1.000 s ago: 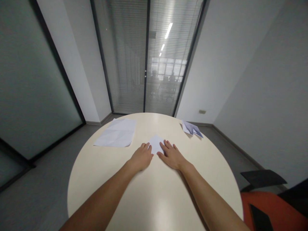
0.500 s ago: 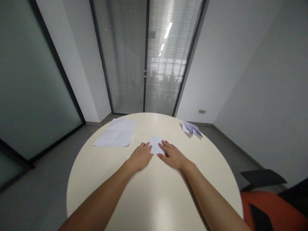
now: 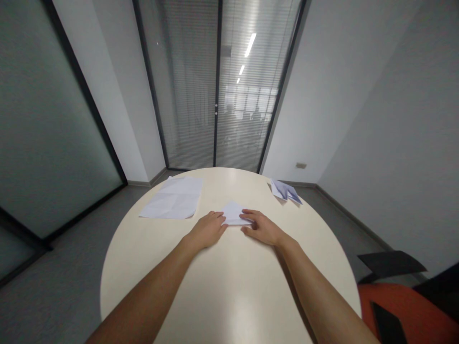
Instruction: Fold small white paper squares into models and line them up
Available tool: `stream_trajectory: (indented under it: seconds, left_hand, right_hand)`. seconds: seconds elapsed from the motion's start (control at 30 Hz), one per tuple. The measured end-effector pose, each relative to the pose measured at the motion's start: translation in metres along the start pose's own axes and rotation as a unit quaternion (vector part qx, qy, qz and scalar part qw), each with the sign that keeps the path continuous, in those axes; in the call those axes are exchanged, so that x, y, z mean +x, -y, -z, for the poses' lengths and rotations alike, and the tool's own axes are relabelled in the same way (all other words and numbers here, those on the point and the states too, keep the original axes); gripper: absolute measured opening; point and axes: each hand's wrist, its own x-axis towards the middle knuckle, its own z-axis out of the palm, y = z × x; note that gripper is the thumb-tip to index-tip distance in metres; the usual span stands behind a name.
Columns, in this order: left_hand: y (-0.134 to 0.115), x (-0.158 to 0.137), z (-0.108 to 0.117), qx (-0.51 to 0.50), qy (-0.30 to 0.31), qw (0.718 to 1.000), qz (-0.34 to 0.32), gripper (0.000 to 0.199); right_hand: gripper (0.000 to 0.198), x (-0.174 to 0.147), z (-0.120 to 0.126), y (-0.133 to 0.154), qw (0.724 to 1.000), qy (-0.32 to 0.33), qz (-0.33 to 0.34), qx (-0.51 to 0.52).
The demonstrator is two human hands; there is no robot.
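Note:
A small folded piece of white paper (image 3: 233, 213) lies flat near the middle of the table, its top narrowing to a point and its near edge straight. On its left side rest the outstretched fingertips of my left hand (image 3: 211, 228), with the thumb by the near left corner. My right hand (image 3: 264, 228) touches the right side of the paper, fingers slightly bent and spread, thumb apart below the edge. The paper's right corner is partly hidden under those fingers.
A creased white sheet (image 3: 174, 198) lies at the table's far left. A folded paper piece (image 3: 286, 191) stands near the far right rim of the round table (image 3: 201, 296). An orange chair (image 3: 405, 306) with black armrests is at the lower right, beside the table.
My right hand has shifted a little to the right, its thumb moving away from the paper. The paper's near edge now sits slightly higher and shows wider between the hands.

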Motion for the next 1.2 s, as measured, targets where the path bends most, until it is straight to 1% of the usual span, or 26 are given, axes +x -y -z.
stream_trajectory:
  seconds: [0.1, 0.23, 0.3, 0.5, 0.7, 0.97, 1.2]
  left_hand:
    - [-0.001, 0.001, 0.004, -0.035, -0.018, 0.999, 0.023, 0.036]
    - [0.000, 0.002, 0.006, -0.050, -0.043, 0.996, 0.059, 0.036]
    - [0.002, 0.004, 0.004, -0.047, -0.052, 0.995, 0.067, 0.036]
    - [0.009, 0.008, -0.002, -0.058, -0.072, 0.991, 0.098, 0.031]
    - [0.008, 0.008, -0.003, -0.020, -0.073, 0.988, 0.137, 0.025]
    - [0.010, 0.010, -0.007, -0.009, -0.077, 0.985, 0.151, 0.025]
    - [0.011, 0.008, -0.011, 0.005, -0.080, 0.984, 0.160, 0.029]
  right_hand:
    - [0.053, -0.001, 0.003, -0.002, 0.999, -0.028, -0.016, 0.020]
    - [0.048, 0.000, 0.004, -0.008, 0.993, -0.056, -0.082, 0.066]
    - [0.045, 0.001, 0.004, -0.010, 0.991, -0.064, -0.094, 0.070]
    - [0.043, 0.002, 0.004, -0.015, 0.991, -0.088, -0.093, 0.044]
    - [0.046, 0.002, 0.005, -0.014, 0.989, -0.087, -0.114, 0.032]
    - [0.044, 0.005, 0.002, -0.014, 0.987, -0.101, -0.127, 0.011]
    - [0.036, 0.004, 0.002, -0.020, 0.992, -0.085, -0.094, -0.023]
